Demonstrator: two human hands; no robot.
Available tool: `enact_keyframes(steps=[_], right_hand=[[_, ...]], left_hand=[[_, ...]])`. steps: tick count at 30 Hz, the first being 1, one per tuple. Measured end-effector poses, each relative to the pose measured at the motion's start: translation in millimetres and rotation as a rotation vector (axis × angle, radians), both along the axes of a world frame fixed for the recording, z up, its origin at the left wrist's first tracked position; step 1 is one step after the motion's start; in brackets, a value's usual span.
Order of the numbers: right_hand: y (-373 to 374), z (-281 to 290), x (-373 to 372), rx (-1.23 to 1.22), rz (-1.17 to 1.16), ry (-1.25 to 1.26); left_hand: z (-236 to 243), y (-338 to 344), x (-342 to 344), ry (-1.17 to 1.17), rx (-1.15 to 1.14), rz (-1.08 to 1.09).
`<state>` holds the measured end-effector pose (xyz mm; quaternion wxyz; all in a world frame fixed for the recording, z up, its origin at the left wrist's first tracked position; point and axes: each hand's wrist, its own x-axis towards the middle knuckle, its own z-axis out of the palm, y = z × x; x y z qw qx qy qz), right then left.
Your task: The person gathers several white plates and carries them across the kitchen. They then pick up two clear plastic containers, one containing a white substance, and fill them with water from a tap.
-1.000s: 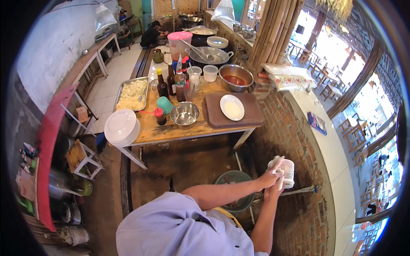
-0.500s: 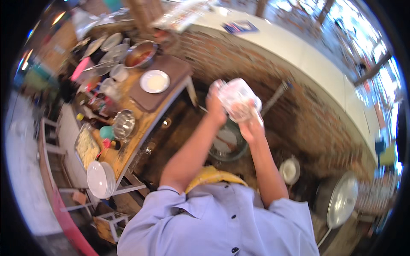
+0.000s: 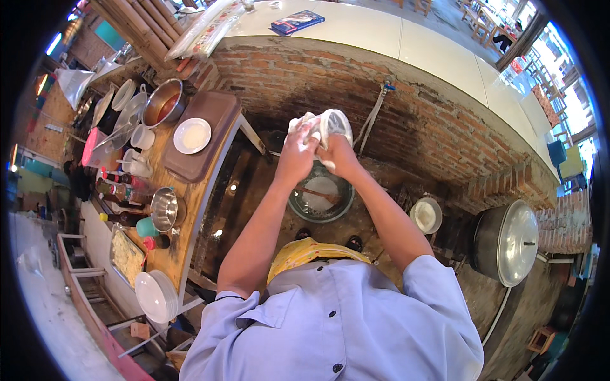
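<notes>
Both hands are raised in front of me above a basin, wet with white suds. My right hand (image 3: pixel 338 155) is wrapped round a clear, round-mouthed container (image 3: pixel 335 120), tilted on its side. My left hand (image 3: pixel 297 152) grips the same container from its left side. Thick foam covers its fingers, and I cannot make out whether a sponge or cloth is under the suds. Below, on the wet floor, stands the round greenish basin (image 3: pixel 323 220), with cloudy, sudsy liquid and a brownish long thing in it.
At left, a wooden table (image 3: pixel 202 190) carries a brown tray (image 3: pixel 213 120) with a white plate (image 3: pixel 192 136), metal bowls, bottles and stacked plates (image 3: pixel 155 297). A brick wall (image 3: pixel 286 76) with a tap (image 3: pixel 386 86) stands ahead. A small bowl (image 3: pixel 426 215) and large lidded pot (image 3: pixel 508 244) are at right.
The container has turned in my hands, its round mouth now showing on the right. Both hands have drawn closer together, and my view has shifted, with more floor and basin in sight.
</notes>
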<state>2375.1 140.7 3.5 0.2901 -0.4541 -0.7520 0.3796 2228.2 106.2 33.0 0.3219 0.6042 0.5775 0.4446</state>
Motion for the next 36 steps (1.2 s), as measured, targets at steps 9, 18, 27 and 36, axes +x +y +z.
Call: enact_keyframes(steps=[9, 18, 27, 36], right_hand=[[-7, 22, -22, 0.632, 0.228, -0.054], [13, -17, 4, -0.844, -0.154, 0.928], [-26, -78, 18, -1.256, 0.266, 1.342], [-25, -88, 28, -1.353, 0.171, 1.31]], left_hand=[[-7, 16, -49, -0.437, -0.197, 0.17], [-63, 4, -76, -0.529, -0.178, 0.163], [-54, -21, -46, -0.206, -0.357, 0.095], [-21, -35, -31, 0.336, -0.066, -0.275]])
